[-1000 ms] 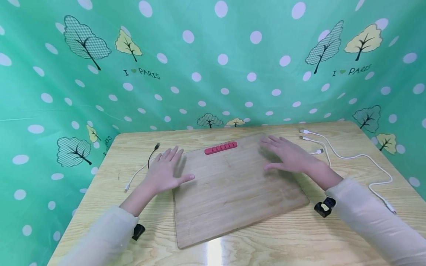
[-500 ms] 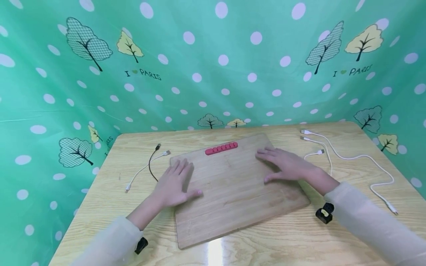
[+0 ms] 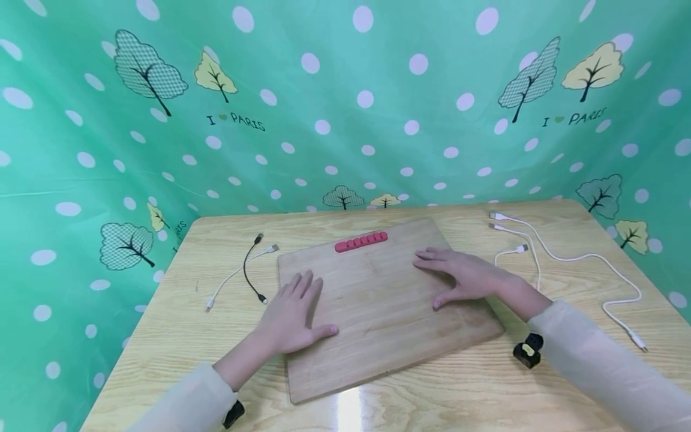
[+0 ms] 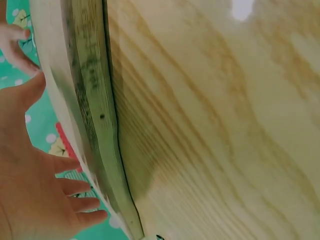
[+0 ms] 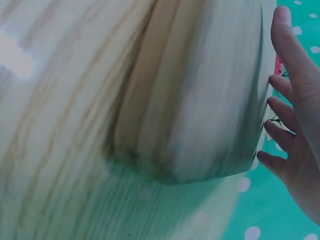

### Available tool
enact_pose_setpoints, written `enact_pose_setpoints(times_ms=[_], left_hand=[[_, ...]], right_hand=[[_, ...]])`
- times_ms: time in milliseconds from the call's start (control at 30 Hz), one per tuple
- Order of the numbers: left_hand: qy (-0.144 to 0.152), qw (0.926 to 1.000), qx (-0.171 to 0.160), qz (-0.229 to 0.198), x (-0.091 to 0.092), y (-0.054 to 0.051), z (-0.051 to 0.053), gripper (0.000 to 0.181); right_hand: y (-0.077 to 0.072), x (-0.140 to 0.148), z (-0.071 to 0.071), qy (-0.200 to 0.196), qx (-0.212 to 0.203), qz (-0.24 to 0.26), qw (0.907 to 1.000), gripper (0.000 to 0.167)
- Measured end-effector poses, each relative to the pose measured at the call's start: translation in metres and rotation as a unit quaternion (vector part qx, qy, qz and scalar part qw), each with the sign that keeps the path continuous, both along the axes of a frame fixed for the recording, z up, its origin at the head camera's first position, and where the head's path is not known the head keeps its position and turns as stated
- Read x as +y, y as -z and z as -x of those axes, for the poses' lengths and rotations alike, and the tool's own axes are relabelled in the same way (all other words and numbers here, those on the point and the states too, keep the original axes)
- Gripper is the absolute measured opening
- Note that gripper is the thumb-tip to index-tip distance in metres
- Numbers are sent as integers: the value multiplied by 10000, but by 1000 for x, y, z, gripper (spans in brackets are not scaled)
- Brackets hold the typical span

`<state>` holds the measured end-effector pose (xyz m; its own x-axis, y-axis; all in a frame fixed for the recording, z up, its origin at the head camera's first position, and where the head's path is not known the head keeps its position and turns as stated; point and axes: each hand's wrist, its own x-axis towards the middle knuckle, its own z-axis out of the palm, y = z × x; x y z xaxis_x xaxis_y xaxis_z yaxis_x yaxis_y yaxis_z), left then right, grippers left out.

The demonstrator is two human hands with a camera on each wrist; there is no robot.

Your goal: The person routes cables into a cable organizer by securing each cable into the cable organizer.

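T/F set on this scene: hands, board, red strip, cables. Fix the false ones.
1. The left hand and the right hand both reach over the wooden board. True.
2. The red strip lies off the wooden board. False: the red strip lies on it, near the far edge.
3. White cables lie both left and right of the wooden board. True.
4. The right hand holds the black cable. False: it holds nothing; the black cable lies left of the wooden board.
5. The left hand grips nothing. True.
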<state>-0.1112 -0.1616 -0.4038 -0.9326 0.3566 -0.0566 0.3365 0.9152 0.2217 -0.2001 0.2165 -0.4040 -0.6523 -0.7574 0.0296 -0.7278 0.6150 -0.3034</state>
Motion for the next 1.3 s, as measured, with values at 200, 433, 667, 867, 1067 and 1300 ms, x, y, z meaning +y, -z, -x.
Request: enact_pose_setpoints(times_ms=[200,433,667,867,1067,1300], left_hand=[[-49,9997,-210,-99,5,3,-2,98],[-80,9990,-311,-324,7,5,3,99],[-24,9985,-416,-348,4,6,10,99],[120,9985,-470,-244,6,3,19,101],[289,9978,-573,-171,6,1,30,102],[448,9960,-706,-322,1,2,45,102]], right_hand=[[2,4,3,46,-20,-8,10000,87],[3,7,1,106,56,77,9999,88],[7,5,-4,131,203,57,9997,89],[5,7,-8,307,288,97,9991,90],[4,7,-10,531,291,-19,9982,91],[6,6,-11,780,389,-191,9960,92]])
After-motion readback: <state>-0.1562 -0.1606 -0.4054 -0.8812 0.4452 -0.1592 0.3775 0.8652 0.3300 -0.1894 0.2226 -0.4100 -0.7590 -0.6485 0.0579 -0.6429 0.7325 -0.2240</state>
